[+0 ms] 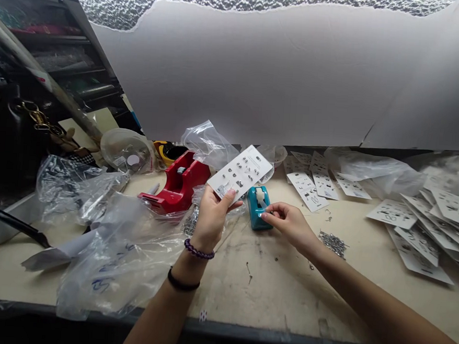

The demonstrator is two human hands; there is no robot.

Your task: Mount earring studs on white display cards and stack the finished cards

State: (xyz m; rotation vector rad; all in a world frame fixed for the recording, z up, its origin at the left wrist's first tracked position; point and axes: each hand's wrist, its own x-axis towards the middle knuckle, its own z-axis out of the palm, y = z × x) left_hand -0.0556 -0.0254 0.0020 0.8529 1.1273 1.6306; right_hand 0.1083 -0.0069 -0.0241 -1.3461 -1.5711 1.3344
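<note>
My left hand (215,215) holds a white card (242,172) by its lower edge, thumb in front. Rows of small metal pieces sit on the card, tilted above the table. My right hand (289,222) is pinched at the front end of a teal tape dispenser (260,216); what is between its fingertips is too small to make out. A red tape dispenser (179,187) stands left of the teal one. To the right of my right wrist lies a pile of small metal pieces (333,244).
Stacked cards (433,228) cover the right side, and more cards (310,191) lie behind my right hand. Clear plastic bags (120,269) spread over the left, near a round plastic tub (126,151). A white panel (299,77) rises at the back.
</note>
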